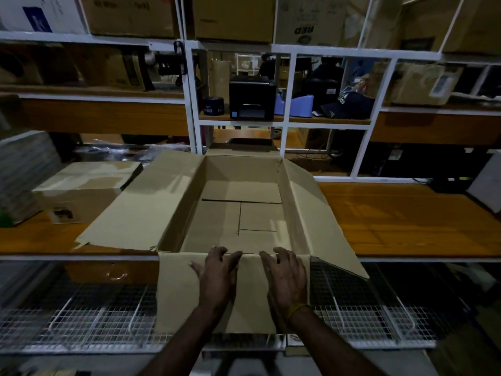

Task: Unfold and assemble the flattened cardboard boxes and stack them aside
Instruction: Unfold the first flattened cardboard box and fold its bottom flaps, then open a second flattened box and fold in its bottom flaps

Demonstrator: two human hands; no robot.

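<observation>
A large brown cardboard box (241, 210) stands upright and open on the wooden bench, its bottom flaps folded in. Its four top flaps are spread outward: left flap (141, 204), right flap (317, 213), far flap, and the near flap (179, 291) hanging down over the bench's front edge. My left hand (218, 275) and my right hand (284, 275) lie side by side on the near flap at the box's front rim, fingers spread and curling over the fold. Neither hand holds anything.
A smaller closed cardboard box (84, 185) sits on the bench at left. White shelf frames (191, 104) stand behind, holding a black printer (252, 97), a blue tape dispenser (295, 105), a cap and cartons. Wire mesh racks (81, 321) lie below the bench (406, 221).
</observation>
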